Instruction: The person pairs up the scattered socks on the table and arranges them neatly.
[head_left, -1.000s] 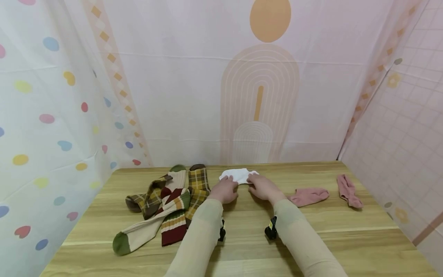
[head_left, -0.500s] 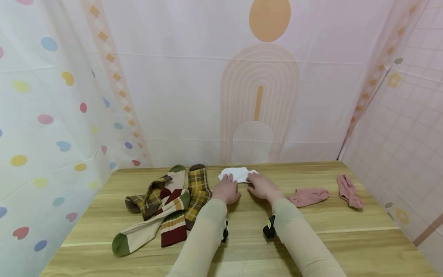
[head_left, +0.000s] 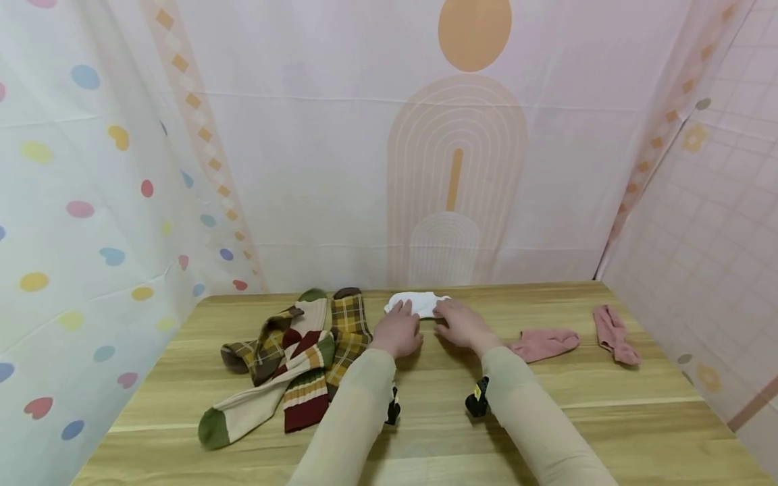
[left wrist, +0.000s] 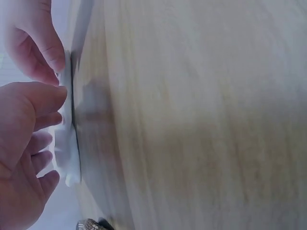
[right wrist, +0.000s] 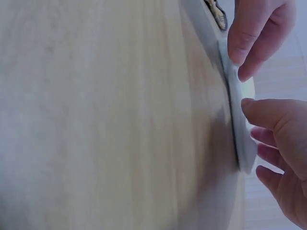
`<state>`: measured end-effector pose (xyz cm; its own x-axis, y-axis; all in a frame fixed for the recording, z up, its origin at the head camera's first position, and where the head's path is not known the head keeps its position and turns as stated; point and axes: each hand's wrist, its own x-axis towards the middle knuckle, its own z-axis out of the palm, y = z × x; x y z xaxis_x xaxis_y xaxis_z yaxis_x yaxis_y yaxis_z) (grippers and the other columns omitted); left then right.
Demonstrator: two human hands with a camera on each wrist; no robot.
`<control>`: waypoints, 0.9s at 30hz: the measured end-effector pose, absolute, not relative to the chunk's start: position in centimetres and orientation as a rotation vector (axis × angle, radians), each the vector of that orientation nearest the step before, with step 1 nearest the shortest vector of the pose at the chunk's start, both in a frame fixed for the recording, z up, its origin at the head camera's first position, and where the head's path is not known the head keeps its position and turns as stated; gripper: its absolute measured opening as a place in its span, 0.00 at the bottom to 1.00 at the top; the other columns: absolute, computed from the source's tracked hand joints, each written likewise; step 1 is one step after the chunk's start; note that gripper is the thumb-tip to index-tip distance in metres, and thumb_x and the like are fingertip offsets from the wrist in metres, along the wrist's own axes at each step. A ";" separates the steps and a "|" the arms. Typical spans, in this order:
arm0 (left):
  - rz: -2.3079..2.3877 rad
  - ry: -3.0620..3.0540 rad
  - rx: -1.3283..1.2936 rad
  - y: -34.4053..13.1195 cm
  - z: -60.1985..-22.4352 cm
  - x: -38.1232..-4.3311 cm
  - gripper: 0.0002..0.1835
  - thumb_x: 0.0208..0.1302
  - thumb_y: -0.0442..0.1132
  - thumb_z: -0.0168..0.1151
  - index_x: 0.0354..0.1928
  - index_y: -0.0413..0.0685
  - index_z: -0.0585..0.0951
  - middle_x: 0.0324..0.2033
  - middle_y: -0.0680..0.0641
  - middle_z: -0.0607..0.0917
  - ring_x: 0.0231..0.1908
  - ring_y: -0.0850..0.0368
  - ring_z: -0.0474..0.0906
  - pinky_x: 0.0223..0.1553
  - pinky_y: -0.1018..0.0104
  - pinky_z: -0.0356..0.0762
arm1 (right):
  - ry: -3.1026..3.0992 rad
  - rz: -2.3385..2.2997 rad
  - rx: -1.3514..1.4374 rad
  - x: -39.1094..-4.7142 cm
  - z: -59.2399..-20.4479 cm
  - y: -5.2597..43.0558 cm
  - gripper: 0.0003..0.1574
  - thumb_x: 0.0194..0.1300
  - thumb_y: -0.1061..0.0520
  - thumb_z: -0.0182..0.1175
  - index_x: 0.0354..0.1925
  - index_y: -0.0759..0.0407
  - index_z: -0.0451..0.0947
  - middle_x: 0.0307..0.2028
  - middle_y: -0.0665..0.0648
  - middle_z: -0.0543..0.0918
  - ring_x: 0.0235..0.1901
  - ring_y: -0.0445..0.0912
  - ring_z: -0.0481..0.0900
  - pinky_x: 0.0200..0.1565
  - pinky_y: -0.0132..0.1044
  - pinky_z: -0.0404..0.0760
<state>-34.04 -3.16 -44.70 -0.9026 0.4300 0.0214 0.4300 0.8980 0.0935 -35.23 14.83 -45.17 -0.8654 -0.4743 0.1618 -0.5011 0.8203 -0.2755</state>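
Observation:
A white ankle sock lies flattened near the table's back edge. My left hand touches its near left part with fingertips, and my right hand touches its right end. Seen from the left wrist, the fingers of the left hand are loosely bent and spread over the white sock, thumb apart from them. The right wrist view has the right hand in a similar pose along the sock. The fingers hide part of the sock's near side.
Left of the hands lies a pile of long socks: yellow-brown plaid socks and cream, green and dark red striped socks. One pink sock lies beside the right forearm, another pink sock farther right. A printed curtain hangs behind the wooden table.
The white sock has shifted slightly toward the table's back edge under the fingers. My left hand has moved a little to the right and forward; the right hand a little forward.

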 end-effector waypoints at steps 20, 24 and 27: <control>-0.632 -2.866 -0.752 -3.4 -43.9 -32.8 0.22 0.69 0.37 0.60 0.63 0.38 0.77 0.58 0.39 0.80 0.60 0.43 0.74 0.63 0.52 0.69 | -2.750 0.640 0.792 -32.7 -43.4 19.6 0.24 0.67 0.60 0.63 0.58 0.71 0.75 0.56 0.71 0.78 0.59 0.65 0.73 0.62 0.58 0.69; -0.727 -2.865 -0.758 -3.4 -43.7 -32.3 0.22 0.69 0.37 0.59 0.64 0.39 0.76 0.59 0.40 0.80 0.61 0.45 0.74 0.64 0.53 0.68 | -2.775 0.672 0.758 -31.9 -43.1 21.1 0.26 0.68 0.60 0.62 0.61 0.70 0.73 0.59 0.71 0.76 0.61 0.65 0.71 0.63 0.59 0.67; -0.826 -2.861 -0.757 -3.4 -43.5 -31.9 0.23 0.70 0.37 0.59 0.65 0.38 0.75 0.60 0.40 0.79 0.62 0.44 0.73 0.65 0.52 0.67 | -2.799 0.708 0.730 -31.2 -42.8 22.2 0.28 0.69 0.58 0.61 0.63 0.69 0.72 0.61 0.70 0.75 0.63 0.65 0.69 0.64 0.60 0.66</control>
